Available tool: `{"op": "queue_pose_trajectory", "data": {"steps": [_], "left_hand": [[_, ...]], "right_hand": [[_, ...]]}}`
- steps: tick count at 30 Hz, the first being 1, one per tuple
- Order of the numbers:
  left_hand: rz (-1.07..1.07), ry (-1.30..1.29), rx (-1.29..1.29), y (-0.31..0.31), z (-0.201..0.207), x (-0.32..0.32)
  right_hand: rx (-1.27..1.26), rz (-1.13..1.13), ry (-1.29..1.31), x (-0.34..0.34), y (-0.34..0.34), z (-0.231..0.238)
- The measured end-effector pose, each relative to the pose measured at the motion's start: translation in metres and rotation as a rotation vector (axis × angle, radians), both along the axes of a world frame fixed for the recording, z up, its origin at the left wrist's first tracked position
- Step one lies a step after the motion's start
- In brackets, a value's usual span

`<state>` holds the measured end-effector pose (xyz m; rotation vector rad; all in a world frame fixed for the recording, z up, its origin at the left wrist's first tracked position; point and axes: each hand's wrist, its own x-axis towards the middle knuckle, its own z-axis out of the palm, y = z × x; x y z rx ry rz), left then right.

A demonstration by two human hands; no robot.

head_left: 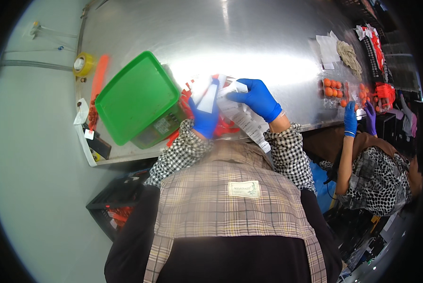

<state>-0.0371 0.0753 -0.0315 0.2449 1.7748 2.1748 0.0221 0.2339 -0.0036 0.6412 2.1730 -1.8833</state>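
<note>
My left hand (205, 117), in a blue glove, is closed on a small white label (207, 97); motion smears it somewhat. Beside it, my blue-gloved right hand (258, 100) pinches the upper end of a long strip of printed white labels (249, 123), which hangs down toward my apron. Red netting (226, 128) lies under and around my hands, partly hidden by them. To the left of my left hand stands a clear plastic tub (160, 127) with a green tray or lid (136, 96) on top.
A roll of yellow tape (82, 64), a red net strip (98, 80) and a dark phone-like slab (97, 144) lie at the table's left edge. On the right, a co-worker's gloved hands (350, 119) are near packs of orange round items (332, 88). A black crate (119, 203) stands below left.
</note>
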Motion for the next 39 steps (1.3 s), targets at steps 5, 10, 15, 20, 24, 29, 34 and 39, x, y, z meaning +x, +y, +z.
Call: {"op": "queue_pose_trajectory", "data": {"steps": [5, 10, 15, 20, 24, 29, 34, 39], "left_hand": [[0.026, -0.377, 0.161, 0.000, 0.028, -0.005], [-0.019, -0.267, 0.047, -0.010, -0.002, -0.007], [0.037, -0.213, -0.023, -0.015, 0.025, 0.003], [0.085, -0.215, 0.177, -0.015, 0.020, 0.009], [0.016, 0.010, 0.029, -0.023, 0.002, 0.010], [-0.012, -0.069, 0.005, -0.024, 0.012, 0.010], [0.010, -0.108, 0.081, -0.023, 0.004, 0.010], [-0.056, -0.175, -0.017, -0.028, 0.002, 0.009]], "right_hand": [[0.008, -0.111, 0.082, 0.014, 0.002, -0.005], [-0.297, -0.326, 0.137, 0.022, -0.019, 0.017], [-0.250, -0.477, 0.214, 0.023, -0.036, 0.016], [-0.371, -0.530, 0.286, 0.021, -0.057, 0.018], [-0.311, -0.502, 0.295, 0.019, -0.059, 0.002], [-0.199, -0.500, 0.212, 0.022, -0.042, -0.014], [-0.229, -0.506, 0.336, 0.020, -0.047, -0.006], [-0.217, -0.498, 0.312, 0.019, -0.043, -0.013]]}}
